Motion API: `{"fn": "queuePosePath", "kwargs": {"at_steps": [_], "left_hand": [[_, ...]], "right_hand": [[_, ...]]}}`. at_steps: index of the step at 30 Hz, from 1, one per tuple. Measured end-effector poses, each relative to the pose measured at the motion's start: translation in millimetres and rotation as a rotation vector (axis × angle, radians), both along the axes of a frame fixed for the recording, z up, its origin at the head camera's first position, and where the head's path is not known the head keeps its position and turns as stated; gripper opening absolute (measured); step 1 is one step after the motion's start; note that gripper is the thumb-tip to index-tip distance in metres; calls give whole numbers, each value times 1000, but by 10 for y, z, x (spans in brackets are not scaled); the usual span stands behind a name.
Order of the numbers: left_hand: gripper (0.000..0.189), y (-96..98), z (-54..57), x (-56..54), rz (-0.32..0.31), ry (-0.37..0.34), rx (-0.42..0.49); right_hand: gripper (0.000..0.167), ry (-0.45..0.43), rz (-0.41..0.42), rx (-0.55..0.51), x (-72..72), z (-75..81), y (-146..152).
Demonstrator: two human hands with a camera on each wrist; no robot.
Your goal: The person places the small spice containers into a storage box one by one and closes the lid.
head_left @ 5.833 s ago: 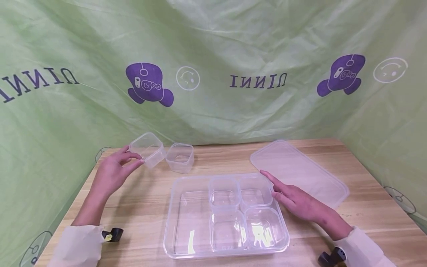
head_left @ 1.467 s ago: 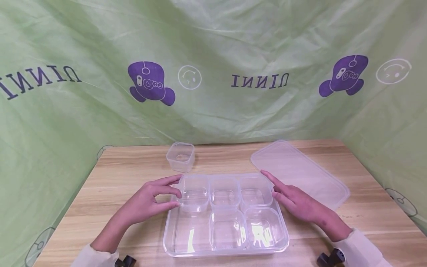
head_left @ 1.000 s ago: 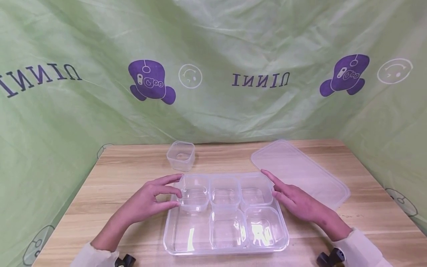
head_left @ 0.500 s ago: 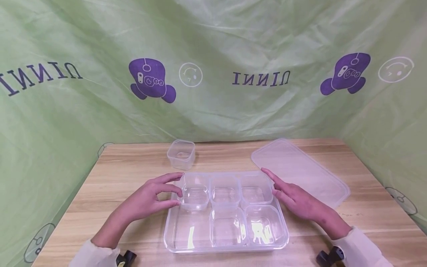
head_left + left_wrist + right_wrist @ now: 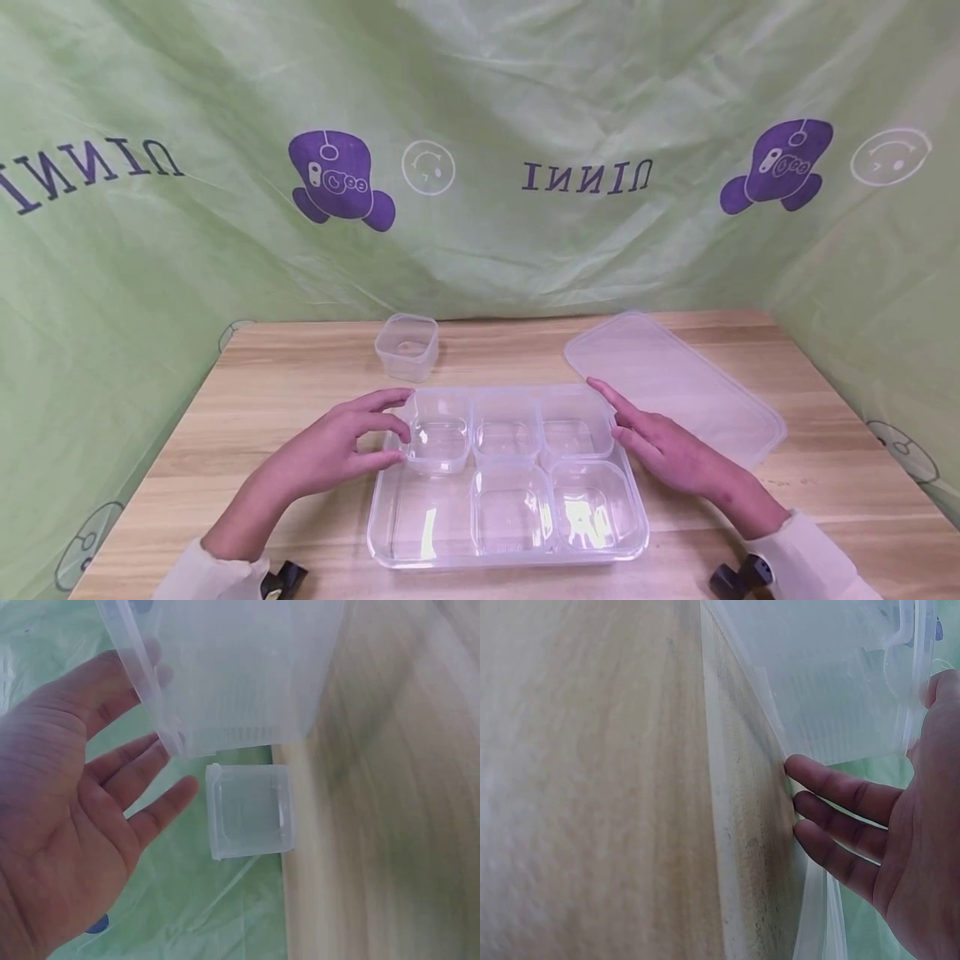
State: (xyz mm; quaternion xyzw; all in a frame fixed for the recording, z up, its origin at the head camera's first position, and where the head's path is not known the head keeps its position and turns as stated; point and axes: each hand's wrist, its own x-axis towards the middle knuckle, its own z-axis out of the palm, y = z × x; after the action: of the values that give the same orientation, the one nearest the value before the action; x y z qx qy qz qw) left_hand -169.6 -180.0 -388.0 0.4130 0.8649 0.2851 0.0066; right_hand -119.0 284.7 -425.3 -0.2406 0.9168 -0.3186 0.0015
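Note:
A large clear plastic box point(image 5: 420, 537) lies in front of me with several small clear containers inside it. One small container point(image 5: 441, 446) occupies its back left corner. My left hand point(image 5: 326, 450) is at the box's left side, thumb and fingers spread, fingertips at the rim beside that container. In the left wrist view, the fingers of the left hand point(image 5: 75, 795) touch the rim without curling round it. My right hand point(image 5: 671, 450) rests against the box's back right corner, fingers extended. The right wrist view has three fingertips of the right hand point(image 5: 900, 832) low beside the box wall.
Another small clear container point(image 5: 407, 358) stands upright behind the box, left of centre. A flat translucent lid point(image 5: 675, 379) lies at the back right, beyond the right hand. A green printed curtain point(image 5: 480, 250) encloses the wooden table point(image 5: 247, 400) at the back and sides.
My left hand has brought a small container from the back left of the table into the box's back left corner and loosened its hold. Over the last second both hands stay still.

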Motion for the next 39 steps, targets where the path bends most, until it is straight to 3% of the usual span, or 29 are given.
{"fn": "queuePosePath", "kwargs": {"at_steps": [8,39], "left_hand": [[16,10,28,52,19,-17,-57],[14,73,43,100,85,-12,-53]], "right_hand": [[61,7,3,1,13,2,-8],[61,24,9,9,-1,-18,7]]}}
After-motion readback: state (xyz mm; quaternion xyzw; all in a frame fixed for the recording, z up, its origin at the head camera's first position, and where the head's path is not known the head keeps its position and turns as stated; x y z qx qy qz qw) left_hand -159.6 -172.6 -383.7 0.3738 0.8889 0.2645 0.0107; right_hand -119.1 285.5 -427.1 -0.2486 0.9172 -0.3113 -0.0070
